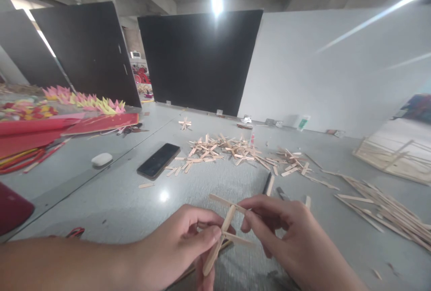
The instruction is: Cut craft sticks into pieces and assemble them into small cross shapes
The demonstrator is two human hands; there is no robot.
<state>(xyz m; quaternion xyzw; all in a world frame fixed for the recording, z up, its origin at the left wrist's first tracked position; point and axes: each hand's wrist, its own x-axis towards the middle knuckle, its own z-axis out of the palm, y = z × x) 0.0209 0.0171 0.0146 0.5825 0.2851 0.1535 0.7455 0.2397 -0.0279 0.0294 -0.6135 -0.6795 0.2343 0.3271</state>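
Over the desk (pixel 117 205), my left hand (pixel 184 236) pinched the joined sticks (pixel 229 218) near the middle while my right hand (pixel 286 223) gripped the upper crosspiece (pixel 220 200) by its right end. From them, a stick pile (pixel 240 149) lay at 12 o'clock, long strips (pixel 387 210) at 3, a phone (pixel 159 160) between 10 and 11.

Right of the phone (pixel 158 160), we are seeing piled sticks (pixel 205 149) lying, with long strips (pixel 387 212) farther right. Left of it, what may be a mouse (pixel 101 160) is resting; folded paper (pixel 107 106) is sitting farther left and behind. A panel (pixel 198 62) is standing behind the phone. Before it, rightward, our left hand (pixel 182 241) and right hand (pixel 286 223) are holding joined sticks (pixel 228 220).
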